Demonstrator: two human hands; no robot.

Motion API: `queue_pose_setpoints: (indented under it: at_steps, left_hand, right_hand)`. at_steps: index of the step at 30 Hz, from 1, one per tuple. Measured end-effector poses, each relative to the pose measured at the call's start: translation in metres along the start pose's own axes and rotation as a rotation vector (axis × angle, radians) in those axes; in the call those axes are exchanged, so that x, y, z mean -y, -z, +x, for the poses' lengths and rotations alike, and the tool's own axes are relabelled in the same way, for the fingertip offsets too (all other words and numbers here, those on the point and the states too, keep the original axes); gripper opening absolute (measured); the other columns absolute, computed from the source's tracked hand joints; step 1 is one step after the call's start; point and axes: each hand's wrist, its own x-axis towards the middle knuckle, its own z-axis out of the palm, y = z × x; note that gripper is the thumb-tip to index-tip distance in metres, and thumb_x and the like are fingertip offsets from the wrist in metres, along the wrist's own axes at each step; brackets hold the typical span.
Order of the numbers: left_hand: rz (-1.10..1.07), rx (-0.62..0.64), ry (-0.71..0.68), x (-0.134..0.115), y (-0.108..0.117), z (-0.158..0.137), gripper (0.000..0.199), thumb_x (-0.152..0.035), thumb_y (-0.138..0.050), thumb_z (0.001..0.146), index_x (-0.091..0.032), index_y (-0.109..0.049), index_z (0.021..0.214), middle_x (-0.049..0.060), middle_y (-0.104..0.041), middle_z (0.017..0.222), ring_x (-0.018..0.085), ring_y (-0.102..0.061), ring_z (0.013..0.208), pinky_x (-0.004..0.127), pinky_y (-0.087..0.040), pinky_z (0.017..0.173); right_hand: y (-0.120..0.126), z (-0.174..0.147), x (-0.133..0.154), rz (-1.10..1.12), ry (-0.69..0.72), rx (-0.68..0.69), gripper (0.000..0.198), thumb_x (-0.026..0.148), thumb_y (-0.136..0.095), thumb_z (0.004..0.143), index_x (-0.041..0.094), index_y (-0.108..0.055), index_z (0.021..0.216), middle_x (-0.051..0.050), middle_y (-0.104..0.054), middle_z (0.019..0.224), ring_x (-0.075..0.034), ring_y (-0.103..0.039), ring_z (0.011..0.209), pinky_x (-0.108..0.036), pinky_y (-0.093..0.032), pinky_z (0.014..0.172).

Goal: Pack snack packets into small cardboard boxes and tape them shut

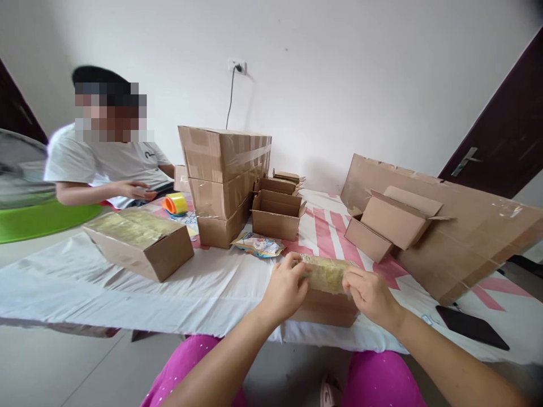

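A small cardboard box (326, 308) stands at the table's front edge before me. Over its top spans a yellowish, crinkled, film-like sheet (324, 274); whether it is stuck down I cannot tell. My left hand (289, 284) pinches the sheet's left end with curled fingers. At the opposite end my right hand (368, 292) is closed on the sheet, thumb and fingers pressed together. Just beyond my left hand lies a shiny printed packet (258, 245). Further left rests another cardboard box (148, 249) with a similar yellowish top.
Taped boxes (224, 181) are stacked mid-table, beside open boxes (278, 215). On the right, open boxes (396, 217) lean against a large cardboard sheet (462, 243). A dark tablet-like device (472, 328) lies near the right edge. Tape rolls (175, 203) lie near a seated person (110, 164).
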Motion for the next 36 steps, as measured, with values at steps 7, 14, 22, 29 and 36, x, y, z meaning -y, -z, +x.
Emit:
queue_pose_setpoints:
  at_steps: [7,14,22,29,36]
  left_hand:
    - [0.335,0.103,-0.080,-0.015,0.007,0.015,0.019,-0.027,-0.064,0.081,-0.020,-0.062,0.099,0.009,-0.063,0.107,0.027,-0.055,0.103,0.044,-0.041,0.091]
    - [0.462,0.268,-0.173,-0.033,0.001,0.034,0.025,-0.037,-0.063,0.082,-0.016,-0.063,0.095,0.013,-0.066,0.099,0.030,-0.056,0.098,0.046,-0.040,0.090]
    - [0.443,0.488,-0.345,-0.043,-0.012,0.049,0.011,-0.025,-0.059,0.084,-0.017,-0.066,0.084,0.008,-0.071,0.089,0.023,-0.066,0.086,0.031,-0.049,0.077]
    - [0.524,0.547,-0.389,-0.046,-0.017,0.062,0.012,-0.019,-0.058,0.081,-0.015,-0.069,0.081,0.012,-0.073,0.079,0.027,-0.071,0.079,0.033,-0.053,0.068]
    - [0.563,0.595,-0.407,-0.047,-0.017,0.064,0.013,-0.017,-0.057,0.081,-0.015,-0.070,0.081,0.013,-0.073,0.078,0.028,-0.072,0.079,0.035,-0.054,0.070]
  right_hand:
    - [-0.011,-0.027,-0.012,0.006,-0.153,0.010,0.026,-0.001,-0.035,0.073,0.021,-0.049,0.072,0.000,-0.055,0.072,-0.014,-0.052,0.063,-0.025,-0.041,0.060]
    - [-0.017,-0.038,-0.008,0.145,-0.057,-0.095,0.035,-0.007,-0.033,0.063,0.022,-0.052,0.068,-0.002,-0.059,0.077,-0.017,-0.055,0.077,-0.031,-0.044,0.071]
    - [-0.024,-0.041,-0.013,0.258,-0.146,-0.164,0.030,-0.004,-0.035,0.069,0.022,-0.049,0.062,0.002,-0.051,0.062,-0.014,-0.051,0.062,-0.026,-0.040,0.059]
    - [-0.029,-0.042,-0.013,0.222,-0.122,-0.214,0.030,-0.004,-0.035,0.069,0.021,-0.049,0.063,0.001,-0.050,0.063,-0.015,-0.050,0.063,-0.026,-0.039,0.060]
    - [-0.032,-0.045,-0.010,0.195,-0.117,-0.255,0.029,-0.004,-0.034,0.069,0.022,-0.047,0.063,0.001,-0.050,0.064,-0.015,-0.050,0.064,-0.026,-0.039,0.060]
